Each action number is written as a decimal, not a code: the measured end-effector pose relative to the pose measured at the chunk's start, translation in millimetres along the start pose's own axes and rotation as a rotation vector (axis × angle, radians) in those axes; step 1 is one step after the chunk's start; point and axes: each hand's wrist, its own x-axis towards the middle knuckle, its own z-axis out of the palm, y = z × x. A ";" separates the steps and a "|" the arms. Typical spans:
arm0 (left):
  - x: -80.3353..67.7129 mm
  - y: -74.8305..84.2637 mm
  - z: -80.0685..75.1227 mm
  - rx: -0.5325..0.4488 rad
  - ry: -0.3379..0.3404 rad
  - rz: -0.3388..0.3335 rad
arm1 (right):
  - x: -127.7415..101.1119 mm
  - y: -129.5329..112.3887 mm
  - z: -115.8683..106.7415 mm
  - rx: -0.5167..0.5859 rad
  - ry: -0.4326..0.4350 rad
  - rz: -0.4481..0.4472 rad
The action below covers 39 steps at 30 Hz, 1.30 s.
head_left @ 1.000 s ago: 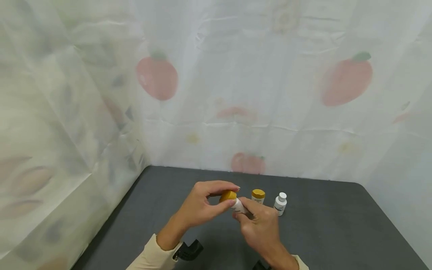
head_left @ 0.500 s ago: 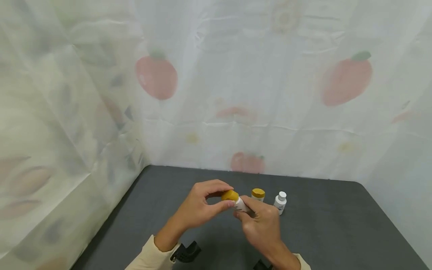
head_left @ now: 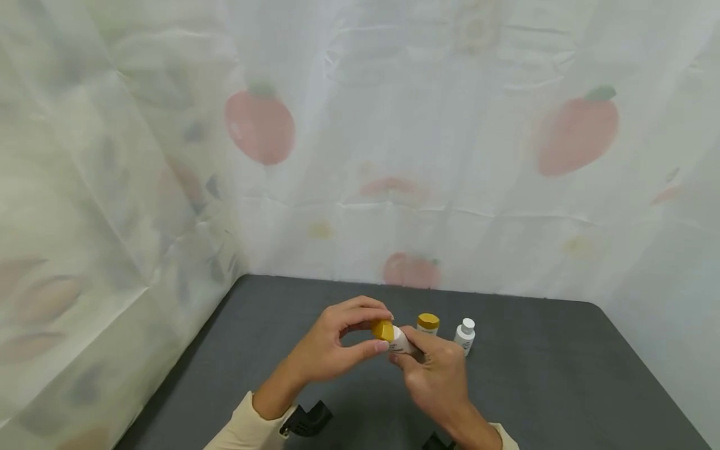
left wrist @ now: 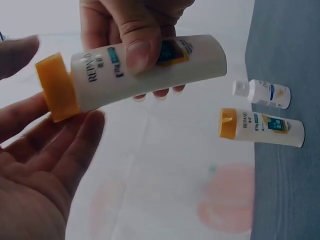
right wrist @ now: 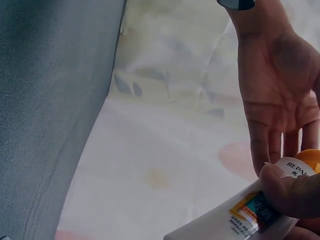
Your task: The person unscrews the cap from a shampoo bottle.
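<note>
My right hand (head_left: 435, 372) grips a white shampoo bottle (left wrist: 200, 57) with a printed label, tilted with its yellow cap toward the left. Its thumb presses on the label side in the left wrist view. At the cap (left wrist: 57, 87), my left hand (head_left: 326, 347) has its fingers curled round, with fingertips against the lower side. The left thumb stands close by the cap's other side with a narrow gap showing. Behind the right hand stands a matching bottle (left wrist: 270, 129) with a yellow cap. To its right is a smaller white bottle (head_left: 464, 337) with a white cap.
A dark grey table (head_left: 540, 381) lies under the hands. Pale curtains (head_left: 478, 156) printed with fruit hang along its back and sides. A black wrist strap mount (head_left: 306, 420) sits at the left sleeve.
The held bottle's cap has turned a little between my left fingers, and the left fingertips have drawn back slightly to the left. My right hand keeps its grip almost unmoved.
</note>
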 end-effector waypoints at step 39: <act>1.5 3.7 16.9 0.032 0.067 0.005 | 1.8 1.4 -4.9 0.020 -0.026 -0.030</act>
